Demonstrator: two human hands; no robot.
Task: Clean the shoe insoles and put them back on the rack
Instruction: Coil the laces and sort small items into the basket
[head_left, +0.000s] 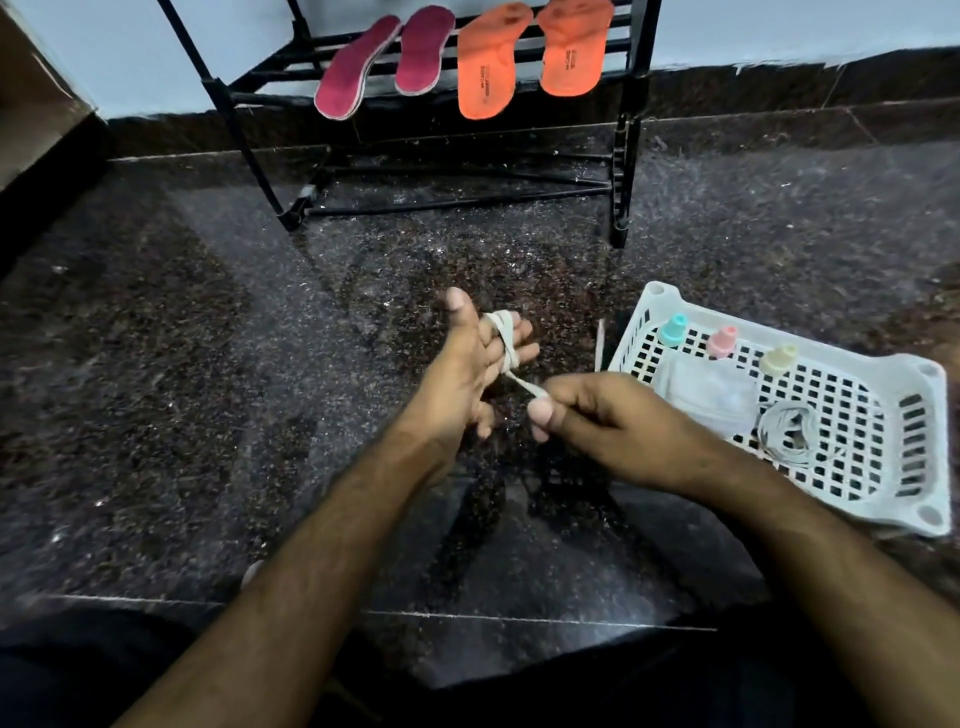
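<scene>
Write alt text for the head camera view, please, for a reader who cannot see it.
A person's left hand has a white lace wound round its fingers, while the right hand pinches the lace's end. Ahead, a black rack holds two maroon insoles and two orange insoles; a white basket lies at right.

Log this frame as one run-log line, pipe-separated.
left hand: open, white flat lace wound round fingers | right hand: pinches lace end | four insoles on black metal rack | white plastic basket: untouched
</scene>
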